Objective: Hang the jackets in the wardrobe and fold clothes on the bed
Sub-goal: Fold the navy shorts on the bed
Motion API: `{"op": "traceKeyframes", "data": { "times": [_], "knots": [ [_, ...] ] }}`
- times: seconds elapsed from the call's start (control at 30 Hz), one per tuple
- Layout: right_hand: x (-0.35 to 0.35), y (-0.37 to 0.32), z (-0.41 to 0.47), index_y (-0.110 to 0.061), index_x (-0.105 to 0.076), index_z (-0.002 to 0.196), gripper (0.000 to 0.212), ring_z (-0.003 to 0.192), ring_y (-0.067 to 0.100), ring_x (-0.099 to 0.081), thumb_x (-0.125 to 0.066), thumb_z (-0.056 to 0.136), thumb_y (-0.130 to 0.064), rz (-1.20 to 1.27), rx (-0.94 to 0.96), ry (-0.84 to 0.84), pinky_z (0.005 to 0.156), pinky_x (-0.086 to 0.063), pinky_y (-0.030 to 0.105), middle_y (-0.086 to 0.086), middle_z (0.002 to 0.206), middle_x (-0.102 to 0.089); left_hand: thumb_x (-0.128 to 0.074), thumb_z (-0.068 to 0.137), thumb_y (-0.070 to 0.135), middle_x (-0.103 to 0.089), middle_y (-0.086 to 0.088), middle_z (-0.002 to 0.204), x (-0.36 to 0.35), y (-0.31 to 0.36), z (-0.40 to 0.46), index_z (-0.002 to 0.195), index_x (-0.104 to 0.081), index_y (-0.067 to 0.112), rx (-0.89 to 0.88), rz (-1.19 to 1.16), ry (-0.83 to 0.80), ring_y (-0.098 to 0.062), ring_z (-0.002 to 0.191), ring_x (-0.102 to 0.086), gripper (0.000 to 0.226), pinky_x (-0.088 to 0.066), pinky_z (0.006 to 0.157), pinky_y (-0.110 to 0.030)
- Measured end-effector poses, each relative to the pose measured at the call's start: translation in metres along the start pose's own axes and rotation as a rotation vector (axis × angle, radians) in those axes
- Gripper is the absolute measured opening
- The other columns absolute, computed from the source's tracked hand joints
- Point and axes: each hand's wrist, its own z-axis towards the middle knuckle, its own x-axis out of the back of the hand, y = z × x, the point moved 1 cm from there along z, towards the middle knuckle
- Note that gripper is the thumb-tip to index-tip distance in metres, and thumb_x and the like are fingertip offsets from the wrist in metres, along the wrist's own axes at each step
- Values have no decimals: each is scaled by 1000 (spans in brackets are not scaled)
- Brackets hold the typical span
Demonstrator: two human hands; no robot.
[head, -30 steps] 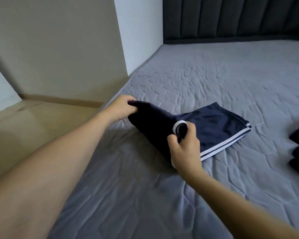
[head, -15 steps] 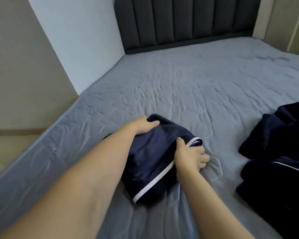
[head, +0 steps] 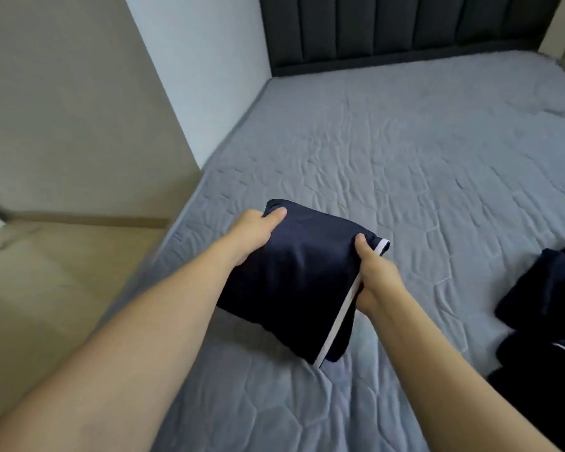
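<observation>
folded shorts [head: 294, 282] now lifted, both hands gripping

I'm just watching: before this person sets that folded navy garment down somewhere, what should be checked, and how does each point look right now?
1. Left hand grips the folded navy garment: ok.
2. Right hand grips its white-trimmed edge: ok.
3. Fold holding together, nothing dangling loose: ok.
4. Bare grey mattress beyond the garment to set it on: ok.
5. Dark clothes pile at right lies apart from the garment: ok.
6. Garment lifted fully off the bed: cannot tell, its near corner may touch.
</observation>
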Motion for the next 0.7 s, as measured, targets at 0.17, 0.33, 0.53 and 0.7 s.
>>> {"op": "traceKeyframes", "data": {
  "times": [0.17,0.33,0.53,0.7],
  "knots": [
    [-161,-108,-151,-18,-56,104,51,92,25,-65,-64,80,-62,-205,46,-139,80,-54,39,2,102,-65,-52,91,55,-62,-5,87,214,96,-85,97,-65,6,49,-66,169,-21,80,-59,52,-49,81,-37],
    [-354,-223,-340,-15,-55,99,56,88,23,-64,-62,78,-67,-386,146,-326,74,-54,36,1,96,-63,-52,86,61,-58,-3,80,460,202,-200,96,-63,0,100,-179,408,-21,73,-57,62,-43,68,-32],
    [-550,-280,-559,-13,-59,110,61,96,26,-65,-63,79,-65,-471,146,-587,89,-54,44,3,105,-65,-51,88,59,-63,-5,88,716,284,-349,92,-60,8,104,-270,688,-23,78,-62,52,-50,70,-34],
    [-664,-269,-676,-11,-64,102,33,79,25,-63,-48,84,-33,-475,91,-850,78,-51,33,5,94,-68,-56,88,54,-70,-7,101,860,286,-433,93,-63,12,88,-295,851,-26,89,-68,43,-57,85,-42]
  ]
}}
